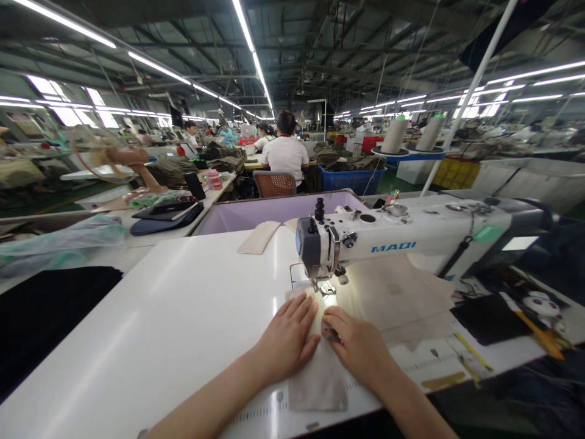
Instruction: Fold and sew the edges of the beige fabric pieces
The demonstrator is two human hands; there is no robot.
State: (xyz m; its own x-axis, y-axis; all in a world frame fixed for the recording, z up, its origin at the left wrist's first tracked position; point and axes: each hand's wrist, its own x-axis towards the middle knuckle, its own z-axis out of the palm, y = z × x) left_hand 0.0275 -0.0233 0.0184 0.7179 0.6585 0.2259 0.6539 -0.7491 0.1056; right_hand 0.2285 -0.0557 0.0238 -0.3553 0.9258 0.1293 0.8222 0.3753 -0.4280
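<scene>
A narrow beige fabric piece lies on the white table, running under the presser foot of a white sewing machine. My left hand rests flat on it, fingers stretched toward the needle area. Just right of it, my right hand is closed at the fabric's right edge, fingertips close in front of the presser foot. Under its curled fingers a small dark, greyish thing shows, too hidden to name. Larger beige fabric pieces lie beneath the machine arm.
Another beige piece lies at the table's back edge, before a lilac bin. Black fabric is at left. A tape measure lies at right. Thread cones stand behind the machine; a co-worker sits ahead.
</scene>
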